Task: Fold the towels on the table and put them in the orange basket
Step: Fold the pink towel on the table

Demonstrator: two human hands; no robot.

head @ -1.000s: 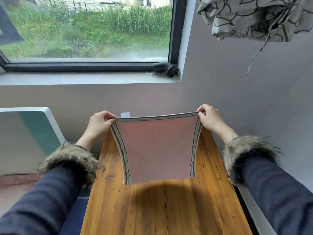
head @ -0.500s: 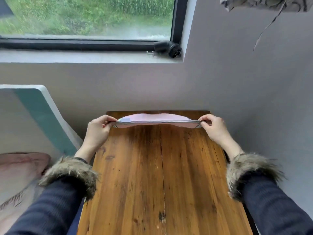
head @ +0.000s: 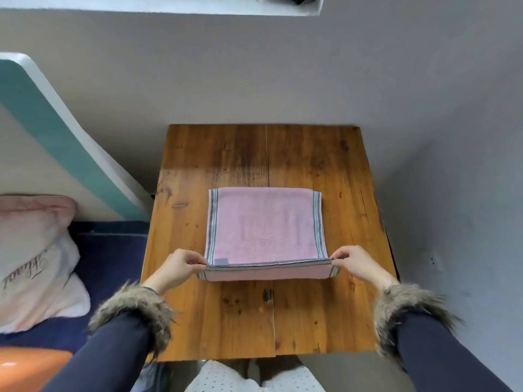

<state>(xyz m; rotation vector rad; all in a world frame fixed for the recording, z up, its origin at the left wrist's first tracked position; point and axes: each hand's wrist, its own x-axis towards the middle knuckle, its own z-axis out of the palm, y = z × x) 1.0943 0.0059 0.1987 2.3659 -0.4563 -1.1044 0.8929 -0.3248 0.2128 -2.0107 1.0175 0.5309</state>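
A pink towel [head: 264,224] with striped side borders lies folded double on the wooden table [head: 325,165], its fold toward the wall. My left hand [head: 178,267] pinches the near left corner of the top layer. My right hand [head: 356,263] pinches the near right corner. The top layer's near edge is lifted slightly above the lower layer, which shows as a pink strip underneath. Part of the orange basket [head: 31,369] shows at the bottom left corner.
A grey wall closes off the table's far and right sides. To the left are a white and teal board [head: 53,128], a pale pillow [head: 34,258] and dark blue bedding [head: 110,250]. A window sill [head: 169,7] runs along the top.
The towel hung stretched in the air between my hands; now it is laid folded on the table, near edge still pinched. My head has tilted down, so the window has left view.
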